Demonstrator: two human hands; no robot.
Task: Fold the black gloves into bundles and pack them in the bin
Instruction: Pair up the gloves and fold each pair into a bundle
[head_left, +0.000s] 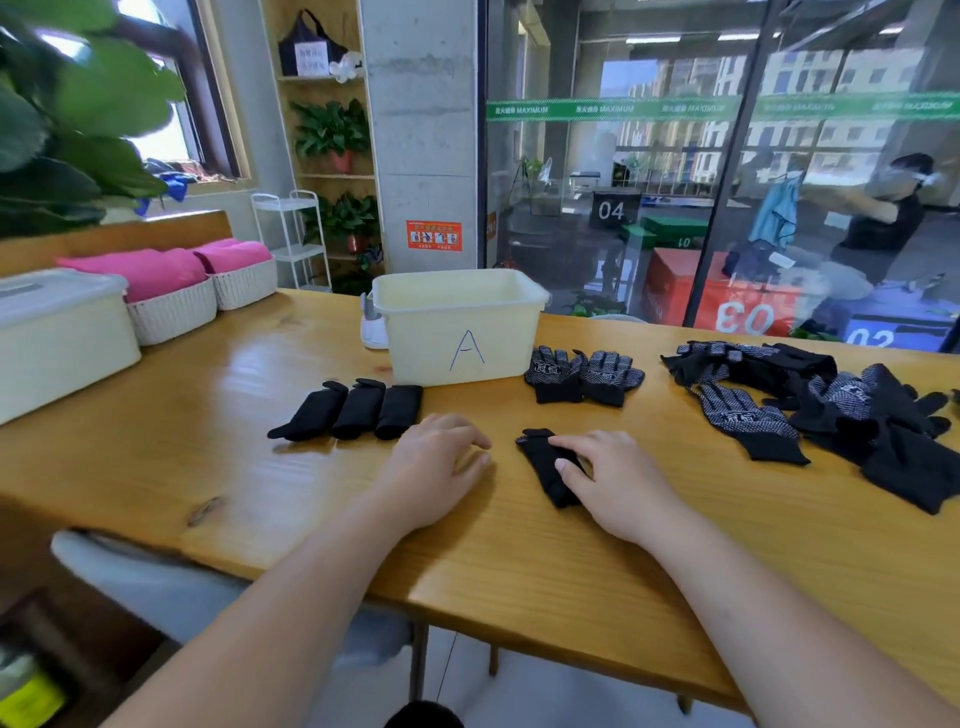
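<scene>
Where right hand (615, 480) rests, black glove bundle (541, 460) lies folded narrow.

I see bright daylight from the far-left window (163, 132), glare on the table (244, 361), a blurred plant (78, 104) at left and bowed wide-angle edges.

Gym front, numbered jump boxes (727, 304)

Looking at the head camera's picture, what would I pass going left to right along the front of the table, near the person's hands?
three folded bundles → left hand → folded glove → right hand, resting on that glove → pile of loose gloves
</scene>
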